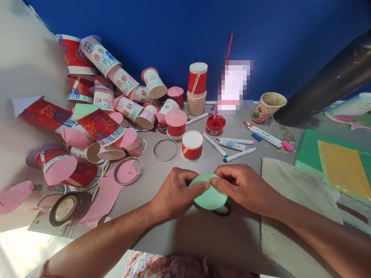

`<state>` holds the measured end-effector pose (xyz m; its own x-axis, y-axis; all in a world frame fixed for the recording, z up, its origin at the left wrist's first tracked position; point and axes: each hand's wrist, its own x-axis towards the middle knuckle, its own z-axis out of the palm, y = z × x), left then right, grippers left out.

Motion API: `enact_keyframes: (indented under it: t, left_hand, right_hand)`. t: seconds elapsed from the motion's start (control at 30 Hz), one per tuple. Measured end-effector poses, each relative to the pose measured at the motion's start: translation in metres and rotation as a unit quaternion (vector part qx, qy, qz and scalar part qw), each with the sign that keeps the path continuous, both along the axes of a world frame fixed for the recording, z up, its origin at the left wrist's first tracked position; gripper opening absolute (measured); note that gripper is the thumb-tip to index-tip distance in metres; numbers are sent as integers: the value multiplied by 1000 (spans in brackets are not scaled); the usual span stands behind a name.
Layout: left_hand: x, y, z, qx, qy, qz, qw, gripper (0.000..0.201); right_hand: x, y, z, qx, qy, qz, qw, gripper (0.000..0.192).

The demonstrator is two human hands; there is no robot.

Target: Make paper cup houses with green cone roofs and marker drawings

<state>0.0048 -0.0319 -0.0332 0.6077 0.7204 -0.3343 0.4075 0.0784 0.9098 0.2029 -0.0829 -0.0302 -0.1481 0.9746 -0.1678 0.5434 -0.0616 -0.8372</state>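
Between my two hands is a light green paper disc (213, 197). My left hand (178, 189) pinches its upper left edge with the thumb on top. My right hand (237, 185) is closed on the upper right edge, its thumb close to the left one. A dark ring (224, 210) shows partly behind the disc on the table. Just beyond my hands a short red and white paper cup (192, 148) stands upside down. To its left lies a bare ring (165, 150). Another red cup with a pink paper top (176, 123) stands behind that.
Many decorated paper cups (127, 110) are heaped at the left, with a tape roll (65, 208) and pink paper scraps (106, 197) in front. Several markers (240, 154) and a red paint pot (215, 125) lie beyond my hands. A cloth (290, 200) and green sheets (311, 150) are on the right.
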Motion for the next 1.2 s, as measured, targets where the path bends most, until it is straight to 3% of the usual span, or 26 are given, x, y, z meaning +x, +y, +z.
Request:
enact_keyframes:
  t: [0.33, 1.2]
  left_hand:
    - [-1, 1, -1, -34, -5, -14, 999, 42]
    - [-3, 3, -3, -27, -6, -29, 999, 35]
  right_hand:
    - [-1, -1, 0, 6, -32, 17, 999, 33]
    - [0, -1, -4, 7, -32, 24, 999, 31]
